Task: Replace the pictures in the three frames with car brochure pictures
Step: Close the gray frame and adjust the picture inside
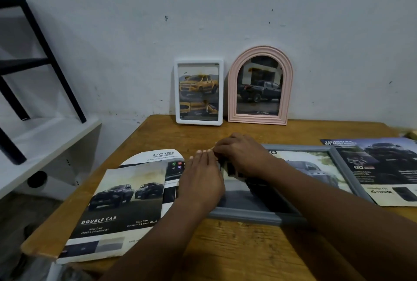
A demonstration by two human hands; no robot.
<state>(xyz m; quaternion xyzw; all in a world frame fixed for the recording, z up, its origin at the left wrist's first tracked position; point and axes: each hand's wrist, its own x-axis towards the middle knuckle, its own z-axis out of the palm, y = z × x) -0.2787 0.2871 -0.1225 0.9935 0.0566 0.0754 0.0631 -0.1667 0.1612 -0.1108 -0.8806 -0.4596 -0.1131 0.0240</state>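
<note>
two bare forearms reach in from the lower edge, the right one slanting in from the lower right. the left hand point(201, 178) lies palm down, its fingers point(204, 156) straight and close together, pointing away from the body. the right hand point(242, 155) sits just beside and beyond it, knuckles up, fingers curled toward the left fingertips; whether they pinch anything is unclear.

- Wooden surface point(225, 247).
- Far edge: white frame point(198, 61) and pink frame point(259, 49) stand against the wall point(225, 10).
- Middle: grey frame point(246, 215), flat.
- Left brochure point(117, 201), right brochure point(383, 168), flat.
</note>
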